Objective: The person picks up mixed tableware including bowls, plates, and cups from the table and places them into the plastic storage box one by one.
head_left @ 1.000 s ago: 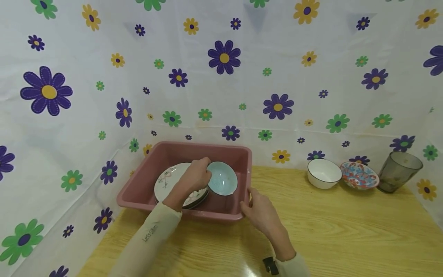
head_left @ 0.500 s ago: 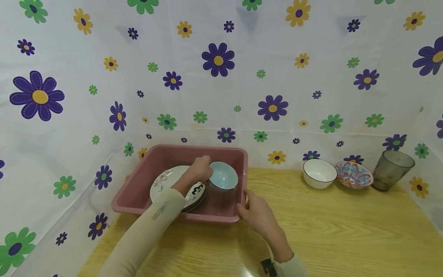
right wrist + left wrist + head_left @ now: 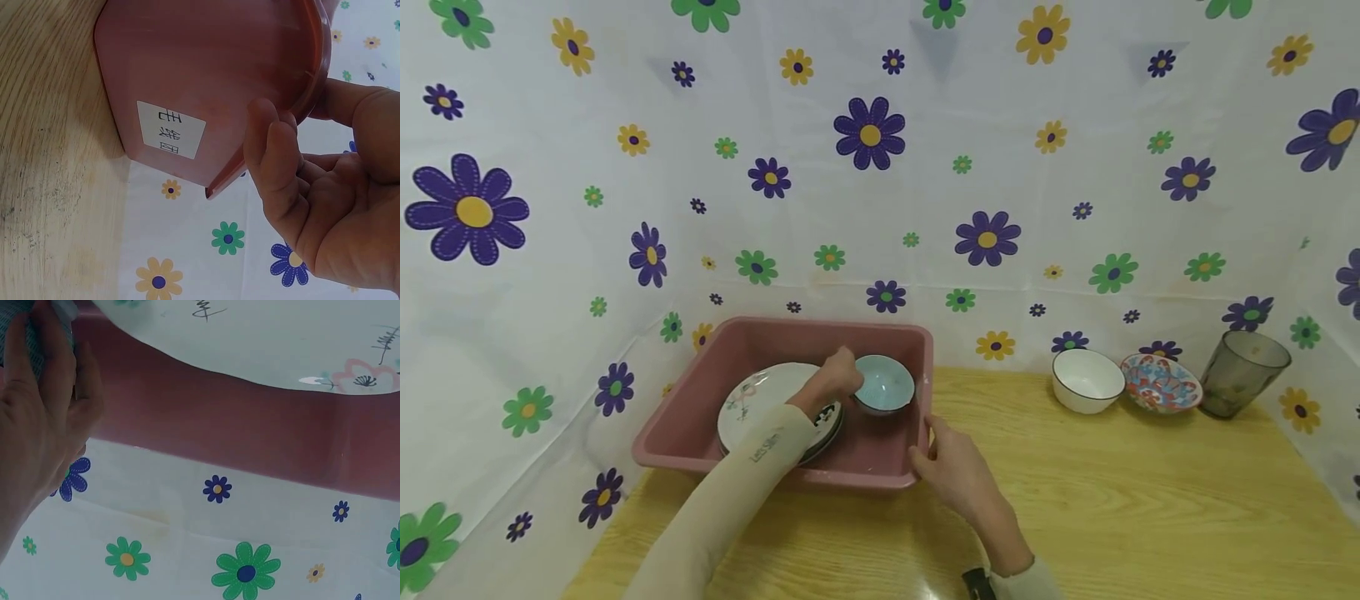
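A pink plastic tub (image 3: 752,329) stands at the table's back left. Inside it lies a stack of white plates (image 3: 752,400) with pink drawings, and to their right a light blue bowl (image 3: 886,385) sits low in the tub. My left hand (image 3: 837,375) grips the bowl's left rim. In the left wrist view, that hand (image 3: 44,425) is beside the top plate (image 3: 281,337) and the tub wall (image 3: 250,431). My right hand (image 3: 951,471) pinches the tub's near right corner. In the right wrist view its fingers (image 3: 272,150) curl under the tub's rim (image 3: 312,81).
A white bowl (image 3: 1086,381), a red and blue patterned bowl (image 3: 1160,382) and a grey translucent cup (image 3: 1243,372) line the back right of the wooden table (image 3: 1112,500). A flowered cloth (image 3: 880,167) covers the walls behind and beside it.
The left hand has lowered the light blue bowl from a tilted, raised pose to nearly upright, low in the tub. The right hand stays on the tub's corner.
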Demonstrator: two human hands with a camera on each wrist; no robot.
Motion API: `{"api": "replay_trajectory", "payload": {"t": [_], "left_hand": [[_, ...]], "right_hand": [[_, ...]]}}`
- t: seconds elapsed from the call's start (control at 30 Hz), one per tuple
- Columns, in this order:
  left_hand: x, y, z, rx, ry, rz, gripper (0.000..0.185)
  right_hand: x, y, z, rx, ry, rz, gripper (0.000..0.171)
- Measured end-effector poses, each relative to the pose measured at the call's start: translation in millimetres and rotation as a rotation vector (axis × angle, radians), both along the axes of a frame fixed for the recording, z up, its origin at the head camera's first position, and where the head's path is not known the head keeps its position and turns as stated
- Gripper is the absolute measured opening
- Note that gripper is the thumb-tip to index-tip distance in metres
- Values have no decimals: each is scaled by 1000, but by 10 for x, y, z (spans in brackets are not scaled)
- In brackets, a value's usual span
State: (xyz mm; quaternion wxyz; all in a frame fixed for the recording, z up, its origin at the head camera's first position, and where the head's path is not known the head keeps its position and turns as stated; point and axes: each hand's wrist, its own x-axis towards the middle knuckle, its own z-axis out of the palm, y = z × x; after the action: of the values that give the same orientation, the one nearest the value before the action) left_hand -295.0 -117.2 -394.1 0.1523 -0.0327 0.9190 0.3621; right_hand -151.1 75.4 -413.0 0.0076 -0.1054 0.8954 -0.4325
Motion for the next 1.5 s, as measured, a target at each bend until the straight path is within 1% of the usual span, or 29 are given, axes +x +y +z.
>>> {"api": "replay_trajectory", "payload": {"t": [0.1,0.23,0.33,0.5,0.7,0.87,0.93,1.1,1.17,1.27,1.4,1.5], "left_hand": [[-22,9,-39,26,-5,21,67],[-51,18,-88,19,4,48,63],[-82,21,-112,14,-3,64,63],[-145,52,-132,65,-43,93,68],[-170,57,-167,116,-43,104,68],[-176,46,-181,148,-68,94,67],[-178,41,-185,153,-78,81,67],[-180,29,-190,178,-99,75,69],[-183,23,-194,185,-110,68,67],[-190,19,-210,180,-121,32,58],[-180,16,-221,164,-109,0,46],[-160,9,-205,186,-118,1,50]], "right_hand": [[5,6,-9,-4,12,7,54],[16,7,-12,-11,16,19,55],[19,10,-10,-12,20,25,55],[2,28,-2,-1,23,21,55],[-6,27,2,12,30,15,54],[-5,23,3,18,19,11,55],[-5,25,3,16,16,12,56],[-1,32,1,6,14,24,56],[2,34,1,2,12,30,56],[0,36,-1,2,8,33,56],[-4,33,0,5,0,32,57],[0,30,1,0,-3,35,57]]}}
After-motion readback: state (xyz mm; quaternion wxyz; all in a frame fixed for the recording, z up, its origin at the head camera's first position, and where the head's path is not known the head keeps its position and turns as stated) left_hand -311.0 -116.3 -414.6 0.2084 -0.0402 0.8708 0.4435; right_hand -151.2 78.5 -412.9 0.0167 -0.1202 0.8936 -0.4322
